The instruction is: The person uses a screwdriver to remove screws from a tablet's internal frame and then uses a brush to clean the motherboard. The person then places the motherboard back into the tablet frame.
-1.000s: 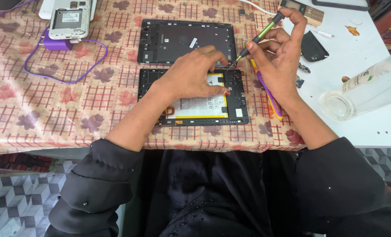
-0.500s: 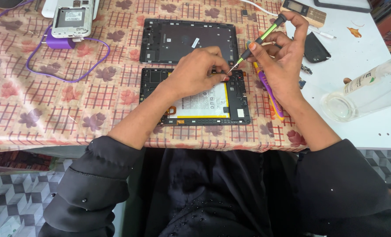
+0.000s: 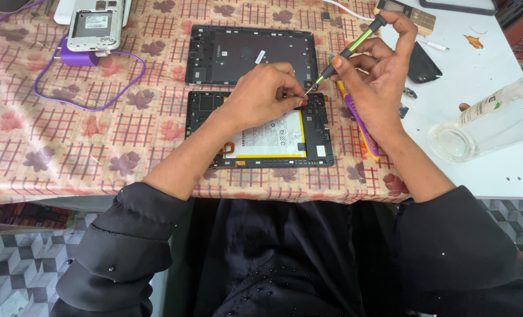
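An opened tablet (image 3: 273, 149) lies on the patterned tablecloth, its white battery showing. My left hand (image 3: 264, 94) rests on the tablet's upper part, fingertips pinched together near the top right corner; I cannot tell whether something tiny is between them. My right hand (image 3: 378, 76) holds a slim green-and-black screwdriver (image 3: 349, 50), its tip pointing down-left at my left fingertips. The tablet's removed back cover (image 3: 249, 56) lies just behind the tablet.
A purple-handled tool (image 3: 361, 126) lies right of the tablet. A clear plastic bottle (image 3: 490, 123) lies on its side on the white table at right. A phone (image 3: 94, 23) with a purple cable (image 3: 85, 88) sits at back left. Small dark parts (image 3: 422, 64) lie behind my right hand.
The screwdriver's tip has come down closer to my left fingertips. Both hands otherwise stay in the same place over the tablet.
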Demonstrator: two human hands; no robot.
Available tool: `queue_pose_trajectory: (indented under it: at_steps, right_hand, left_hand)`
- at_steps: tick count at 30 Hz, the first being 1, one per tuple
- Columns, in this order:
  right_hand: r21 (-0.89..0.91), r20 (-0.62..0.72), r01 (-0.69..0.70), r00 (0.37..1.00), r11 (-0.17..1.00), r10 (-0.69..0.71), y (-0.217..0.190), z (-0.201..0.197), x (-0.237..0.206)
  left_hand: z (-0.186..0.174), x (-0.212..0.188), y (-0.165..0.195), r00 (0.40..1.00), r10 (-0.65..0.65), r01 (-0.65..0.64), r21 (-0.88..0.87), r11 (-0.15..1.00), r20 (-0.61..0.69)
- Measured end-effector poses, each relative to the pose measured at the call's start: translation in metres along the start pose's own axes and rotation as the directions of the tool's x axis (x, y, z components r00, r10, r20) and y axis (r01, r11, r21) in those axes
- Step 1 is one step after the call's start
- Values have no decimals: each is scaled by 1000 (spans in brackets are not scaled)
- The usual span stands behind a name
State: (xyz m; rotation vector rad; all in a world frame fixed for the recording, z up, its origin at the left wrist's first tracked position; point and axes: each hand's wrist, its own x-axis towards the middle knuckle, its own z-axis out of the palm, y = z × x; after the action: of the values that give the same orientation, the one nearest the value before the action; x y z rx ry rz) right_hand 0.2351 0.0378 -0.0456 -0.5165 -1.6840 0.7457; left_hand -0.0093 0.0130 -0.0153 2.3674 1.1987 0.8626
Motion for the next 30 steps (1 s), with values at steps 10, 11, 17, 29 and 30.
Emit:
queue_pose_trajectory:
  at_steps: [10, 11, 17, 29, 30]
  right_hand:
    - [-51, 38, 60, 998, 997, -58, -7, 2, 2]
    - [-74, 41, 68, 997, 995, -65, -8, 2, 2]
    - [-109, 28, 100, 995, 989, -98, -7, 1, 2]
    - [-264, 81, 184, 982, 947, -169, -3, 7, 1]
    - [-267, 82, 186, 982, 945, -170, -3, 7, 1]
  left_hand:
    - [0, 0, 0, 1000, 3, -3, 0, 1000, -1]
    - [0, 0, 1, 1000, 5, -5, 2, 1000, -1]
    - [-3, 1, -3, 998, 54, -54, -5, 999, -9]
    - [-2, -2, -8, 994, 105, -105, 10, 994, -14]
    - [-2, -2, -8, 996, 94, -94, 11, 996, -8]
